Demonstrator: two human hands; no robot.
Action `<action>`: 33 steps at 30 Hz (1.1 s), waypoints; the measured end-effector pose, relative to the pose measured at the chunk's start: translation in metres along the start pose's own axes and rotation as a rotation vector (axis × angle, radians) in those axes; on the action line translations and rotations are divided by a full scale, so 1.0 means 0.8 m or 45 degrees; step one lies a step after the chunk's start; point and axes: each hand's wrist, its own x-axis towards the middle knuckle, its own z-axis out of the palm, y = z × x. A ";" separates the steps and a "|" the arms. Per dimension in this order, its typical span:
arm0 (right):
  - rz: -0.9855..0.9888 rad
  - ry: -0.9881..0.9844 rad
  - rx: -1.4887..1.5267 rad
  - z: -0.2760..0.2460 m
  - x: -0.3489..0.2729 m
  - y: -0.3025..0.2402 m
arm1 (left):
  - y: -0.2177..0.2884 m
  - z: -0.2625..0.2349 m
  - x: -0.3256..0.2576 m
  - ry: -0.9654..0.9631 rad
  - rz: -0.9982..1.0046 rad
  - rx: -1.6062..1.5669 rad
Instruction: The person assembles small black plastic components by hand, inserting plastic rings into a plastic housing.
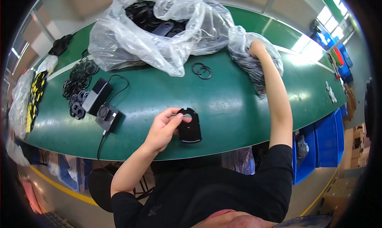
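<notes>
Head view: black plate (189,128) pinched between left fingers (175,120).

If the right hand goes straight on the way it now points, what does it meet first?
The right hand already reaches into the small clear plastic bag. Straight on, it would probably meet the black rings inside; depth is unclear.

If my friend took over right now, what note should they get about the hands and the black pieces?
Left hand: holds a flat black plastic plate with a round hole just above the green table.
Right hand: reaching into the small clear plastic bag of black rings; grip hidden.
Two loose black rings lie on the table, beside the big clear bag of black parts.
Done: plate picked up. Left: no ring on it yet.
</notes>
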 end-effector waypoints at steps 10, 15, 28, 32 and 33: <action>-0.057 0.094 -0.042 -0.003 -0.003 0.009 | 0.005 0.004 -0.002 -0.010 0.025 0.090; -0.048 0.270 0.105 -0.016 -0.036 0.009 | 0.003 0.006 -0.002 -0.023 0.002 -0.016; -1.152 0.258 1.088 -0.103 -0.342 -0.182 | 0.007 0.005 0.002 -0.043 -0.107 -0.245; -1.615 0.480 0.673 -0.067 -0.376 -0.201 | 0.007 0.006 0.004 -0.158 -0.103 -0.247; -1.619 0.474 0.677 -0.065 -0.377 -0.202 | 0.007 0.006 0.003 -0.154 -0.106 -0.307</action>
